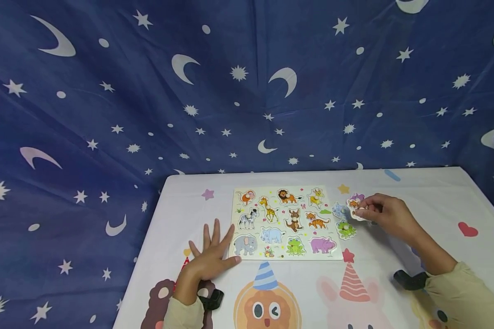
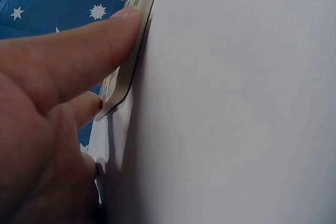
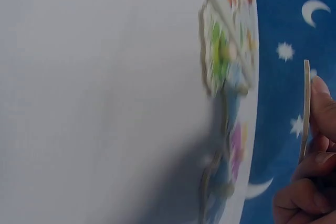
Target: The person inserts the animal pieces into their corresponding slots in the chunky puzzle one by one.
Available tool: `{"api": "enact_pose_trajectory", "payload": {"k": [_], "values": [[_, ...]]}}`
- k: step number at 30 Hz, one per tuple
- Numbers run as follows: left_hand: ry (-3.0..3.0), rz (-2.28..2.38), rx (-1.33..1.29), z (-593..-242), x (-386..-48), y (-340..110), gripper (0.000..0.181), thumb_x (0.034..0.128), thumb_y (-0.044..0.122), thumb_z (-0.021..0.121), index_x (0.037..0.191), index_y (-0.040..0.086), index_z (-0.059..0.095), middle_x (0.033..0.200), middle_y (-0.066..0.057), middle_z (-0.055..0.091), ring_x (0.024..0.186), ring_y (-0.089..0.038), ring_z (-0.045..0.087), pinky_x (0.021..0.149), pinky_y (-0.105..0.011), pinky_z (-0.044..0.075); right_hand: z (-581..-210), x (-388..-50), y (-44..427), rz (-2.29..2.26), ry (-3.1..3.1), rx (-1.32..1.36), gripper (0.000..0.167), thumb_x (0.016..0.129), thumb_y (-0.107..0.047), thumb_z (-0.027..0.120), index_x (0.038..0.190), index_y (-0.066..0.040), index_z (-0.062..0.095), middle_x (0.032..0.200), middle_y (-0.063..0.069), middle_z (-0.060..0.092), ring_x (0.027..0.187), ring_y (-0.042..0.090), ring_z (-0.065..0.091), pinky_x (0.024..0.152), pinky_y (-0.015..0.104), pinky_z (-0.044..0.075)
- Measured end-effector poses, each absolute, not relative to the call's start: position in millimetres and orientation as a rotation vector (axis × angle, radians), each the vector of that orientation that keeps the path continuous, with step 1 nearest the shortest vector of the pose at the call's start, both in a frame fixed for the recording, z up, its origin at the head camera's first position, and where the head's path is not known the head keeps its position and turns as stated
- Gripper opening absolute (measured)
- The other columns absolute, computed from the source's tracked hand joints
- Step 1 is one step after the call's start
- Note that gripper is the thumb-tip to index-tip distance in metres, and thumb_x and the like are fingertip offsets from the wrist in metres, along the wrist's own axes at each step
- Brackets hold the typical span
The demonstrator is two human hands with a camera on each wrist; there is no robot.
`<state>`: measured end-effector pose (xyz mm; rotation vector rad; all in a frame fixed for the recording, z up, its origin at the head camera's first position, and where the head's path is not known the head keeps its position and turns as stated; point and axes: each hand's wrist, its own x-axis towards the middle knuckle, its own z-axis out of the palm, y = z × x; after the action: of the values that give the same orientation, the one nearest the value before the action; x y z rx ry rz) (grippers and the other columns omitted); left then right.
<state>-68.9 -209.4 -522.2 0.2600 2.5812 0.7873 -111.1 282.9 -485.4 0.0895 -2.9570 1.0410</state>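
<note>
While your left hand (image 1: 211,258), fingers spread, touches the puzzle board (image 1: 280,257), your right hand (image 1: 389,214) pinches an orange animal piece (image 1: 353,205) beyond the board's right edge, where a low sweep could knock the loose frog piece (image 1: 346,230), and only the right wrist view shows the held piece edge-on against the blue cloth (image 3: 278,106).

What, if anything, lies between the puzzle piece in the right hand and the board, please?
A loose blue piece lies between the held piece and the board, near the frog piece. The held piece is raised, so it could probably pass over.
</note>
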Motion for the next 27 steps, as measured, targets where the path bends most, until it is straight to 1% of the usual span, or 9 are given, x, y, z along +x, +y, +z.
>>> {"api": "enact_pose_trajectory", "payload": {"k": [6, 14, 22, 27], "values": [[2.58, 0.789, 0.261, -521.9, -68.9, -209.2, 0.089, 0.0928, 0.053, 0.066, 0.164, 0.034, 0.016, 0.171, -0.012, -0.02, 0.152, -0.044, -0.03, 0.102, -0.08, -0.027, -486.4, -111.5, 262.0, 1.072, -2.933, 0.162, 0.033, 0.084, -0.035, 0.085, 0.086, -0.009, 0.064, 0.076, 0.002, 0.049, 0.069, 0.011, 0.044, 0.054, 0.025, 0.035], [2.582, 0.786, 0.254, -523.0, -68.1, -209.0, 0.089, 0.0922, 0.053, 0.067, 0.164, 0.034, 0.017, 0.171, -0.012, -0.019, 0.152, -0.044, -0.03, 0.102, -0.08, -0.027, -497.5, -112.1, 238.7, 1.12, -2.948, 0.192, 0.029, 0.083, -0.032, 0.086, 0.09, -0.01, 0.069, 0.076, 0.001, 0.051, 0.07, 0.014, 0.046, 0.056, 0.025, 0.037], [2.579, 0.778, 0.256, -521.7, -67.5, -208.9, 0.089, 0.0926, 0.054, 0.066, 0.164, 0.034, 0.017, 0.171, -0.012, -0.019, 0.152, -0.044, -0.03, 0.103, -0.08, -0.026, -507.5, -118.4, 219.1, 1.184, -2.916, 0.249, 0.021, 0.084, -0.026, 0.085, 0.089, -0.011, 0.072, 0.073, 0.0, 0.053, 0.066, 0.011, 0.046, 0.055, 0.025, 0.038], [2.575, 0.787, 0.255, -521.2, -67.5, -208.7, 0.089, 0.0924, 0.054, 0.066, 0.164, 0.034, 0.017, 0.171, -0.012, -0.019, 0.152, -0.044, -0.03, 0.103, -0.08, -0.026, -513.1, -121.2, 207.7, 1.253, -2.913, 0.241, 0.021, 0.083, -0.027, 0.086, 0.089, -0.011, 0.073, 0.073, 0.0, 0.055, 0.064, 0.01, 0.046, 0.055, 0.024, 0.038]]}}
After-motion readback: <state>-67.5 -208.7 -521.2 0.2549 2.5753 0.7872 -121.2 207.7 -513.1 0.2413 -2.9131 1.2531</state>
